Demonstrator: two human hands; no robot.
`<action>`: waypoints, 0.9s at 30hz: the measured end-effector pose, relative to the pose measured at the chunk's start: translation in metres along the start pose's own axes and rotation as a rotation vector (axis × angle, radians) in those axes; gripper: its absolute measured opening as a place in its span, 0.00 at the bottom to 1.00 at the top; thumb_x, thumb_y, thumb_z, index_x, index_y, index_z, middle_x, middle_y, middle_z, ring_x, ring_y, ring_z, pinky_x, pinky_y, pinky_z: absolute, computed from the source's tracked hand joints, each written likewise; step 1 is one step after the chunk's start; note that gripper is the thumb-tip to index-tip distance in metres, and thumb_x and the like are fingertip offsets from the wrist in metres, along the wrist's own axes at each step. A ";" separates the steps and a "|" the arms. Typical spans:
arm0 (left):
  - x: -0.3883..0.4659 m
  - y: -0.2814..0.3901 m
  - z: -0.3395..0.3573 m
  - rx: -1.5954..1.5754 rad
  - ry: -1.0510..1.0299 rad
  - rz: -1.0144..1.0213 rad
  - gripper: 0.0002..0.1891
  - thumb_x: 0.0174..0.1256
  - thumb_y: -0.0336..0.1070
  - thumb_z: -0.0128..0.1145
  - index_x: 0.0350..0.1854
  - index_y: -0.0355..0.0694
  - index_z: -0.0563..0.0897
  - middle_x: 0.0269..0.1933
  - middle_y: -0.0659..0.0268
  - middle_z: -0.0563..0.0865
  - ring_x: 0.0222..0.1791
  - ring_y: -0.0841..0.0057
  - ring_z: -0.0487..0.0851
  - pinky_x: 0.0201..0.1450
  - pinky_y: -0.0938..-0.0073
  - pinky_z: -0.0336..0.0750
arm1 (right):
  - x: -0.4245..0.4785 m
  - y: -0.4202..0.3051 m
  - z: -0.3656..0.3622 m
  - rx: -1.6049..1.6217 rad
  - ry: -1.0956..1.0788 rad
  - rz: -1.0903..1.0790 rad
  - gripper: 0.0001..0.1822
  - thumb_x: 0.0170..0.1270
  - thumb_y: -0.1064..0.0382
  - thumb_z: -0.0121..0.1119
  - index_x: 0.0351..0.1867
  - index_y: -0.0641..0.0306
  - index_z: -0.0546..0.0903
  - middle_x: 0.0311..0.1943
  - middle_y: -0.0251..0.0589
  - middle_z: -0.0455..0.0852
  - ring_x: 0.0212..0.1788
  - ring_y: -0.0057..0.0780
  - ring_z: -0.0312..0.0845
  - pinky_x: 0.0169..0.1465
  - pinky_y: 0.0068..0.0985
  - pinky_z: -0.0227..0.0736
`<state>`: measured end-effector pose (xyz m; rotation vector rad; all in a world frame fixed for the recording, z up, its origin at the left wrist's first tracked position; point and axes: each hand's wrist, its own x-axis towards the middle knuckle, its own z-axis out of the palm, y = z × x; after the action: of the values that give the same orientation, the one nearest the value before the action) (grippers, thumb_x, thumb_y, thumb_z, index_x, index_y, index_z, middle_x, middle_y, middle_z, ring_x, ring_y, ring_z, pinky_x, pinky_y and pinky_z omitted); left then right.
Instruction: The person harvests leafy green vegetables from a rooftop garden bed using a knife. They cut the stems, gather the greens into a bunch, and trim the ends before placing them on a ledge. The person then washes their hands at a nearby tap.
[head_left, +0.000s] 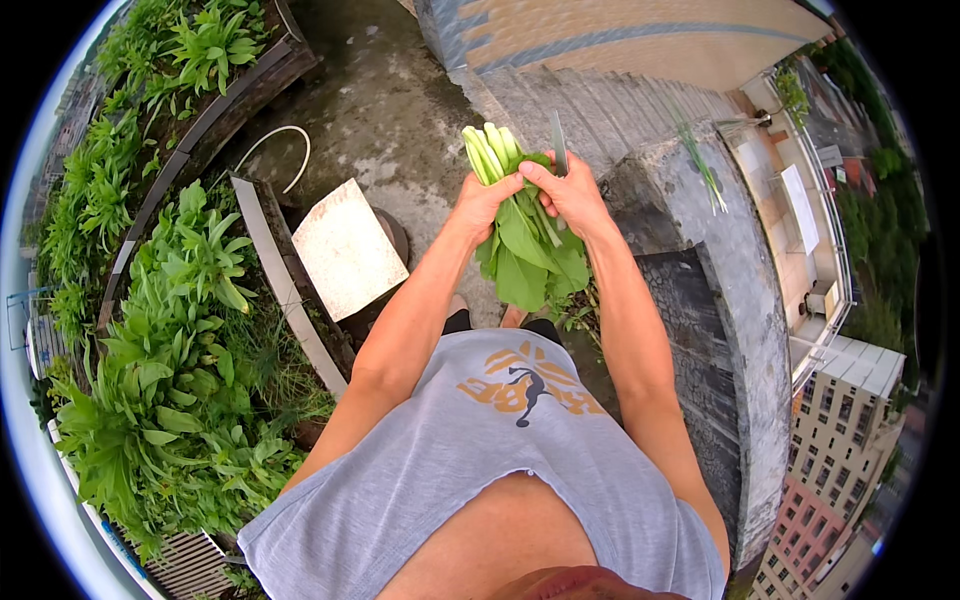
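Note:
A bunch of leafy greens (527, 259) hangs in front of me, its pale cut stems up and away from me and its broad leaves towards my feet. My left hand (484, 201) is wrapped around the stems from the left. On the right, my right hand (568, 193) has its thumb and fingers on the leaves next to the stems. A knife (559, 142) is also held in that hand, its narrow blade pointing away from me. Part of the knife is hidden by the fingers.
Raised planting beds with leafy plants (172, 390) line the left, edged by a low wall (289, 292). A pale square slab (350, 251) stands beside my left forearm. Concrete steps (600, 101) rise ahead. Spring onions (701, 166) lie on the concrete parapet (739, 300) at right, above a drop.

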<state>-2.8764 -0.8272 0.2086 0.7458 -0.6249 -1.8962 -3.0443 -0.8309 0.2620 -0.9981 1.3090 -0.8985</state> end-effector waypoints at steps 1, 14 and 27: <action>-0.002 0.000 0.003 0.046 -0.011 0.014 0.25 0.60 0.33 0.73 0.58 0.33 0.79 0.49 0.61 0.87 0.46 0.71 0.86 0.49 0.66 0.83 | 0.000 0.001 -0.004 0.006 -0.007 0.005 0.28 0.57 0.50 0.77 0.48 0.70 0.78 0.23 0.32 0.78 0.20 0.16 0.71 0.20 0.18 0.61; 0.004 -0.004 0.004 0.445 -0.111 0.018 0.19 0.57 0.27 0.72 0.51 0.34 0.84 0.46 0.66 0.88 0.44 0.77 0.86 0.48 0.72 0.81 | -0.006 0.013 -0.037 0.023 -0.240 0.171 0.30 0.50 0.44 0.80 0.41 0.65 0.80 0.23 0.29 0.76 0.17 0.14 0.66 0.18 0.18 0.56; 0.106 -0.064 0.089 0.197 0.071 -0.340 0.21 0.62 0.28 0.67 0.56 0.32 0.79 0.47 0.55 0.87 0.43 0.63 0.89 0.48 0.58 0.86 | -0.085 0.083 -0.186 0.314 0.608 0.069 0.08 0.68 0.66 0.63 0.45 0.66 0.82 0.34 0.36 0.87 0.20 0.14 0.69 0.19 0.18 0.61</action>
<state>-3.0157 -0.8886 0.2006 1.0985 -0.6797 -2.1245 -3.2378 -0.7365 0.2127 -0.4379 1.6216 -1.3688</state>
